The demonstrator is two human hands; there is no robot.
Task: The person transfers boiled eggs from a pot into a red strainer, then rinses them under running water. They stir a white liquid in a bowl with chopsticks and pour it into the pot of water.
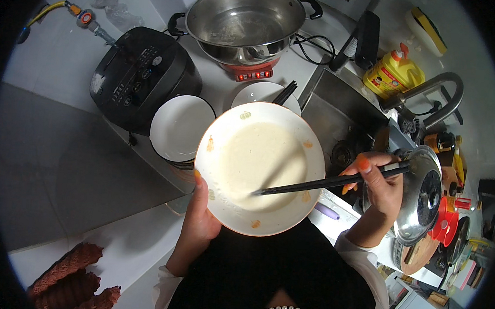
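A white bowl [318, 158] with small orange and green patterns is held up in front of me, tilted toward the view. Pale, creamy batter [253, 155] covers its bottom. My left hand [199, 213] grips the bowl's lower left rim, thumb over the edge and the other fingers hidden beneath. In my right hand [383, 187] is a pair of black chopsticks [324, 182], fingers closed around their upper ends. The chopstick tips dip into the batter and look slightly blurred. Behind the bowl, a white plate [256, 92] shows in part, with more dark chopsticks [285, 92] resting on it.
A steel pot [242, 50] stands on a red electric cooker [252, 69] at the back. To the left are a black rice cooker [142, 84] and stacked white bowls [182, 126]. A sink [334, 108], a yellow bottle [394, 72] and a steel lid [415, 205] lie to the right.
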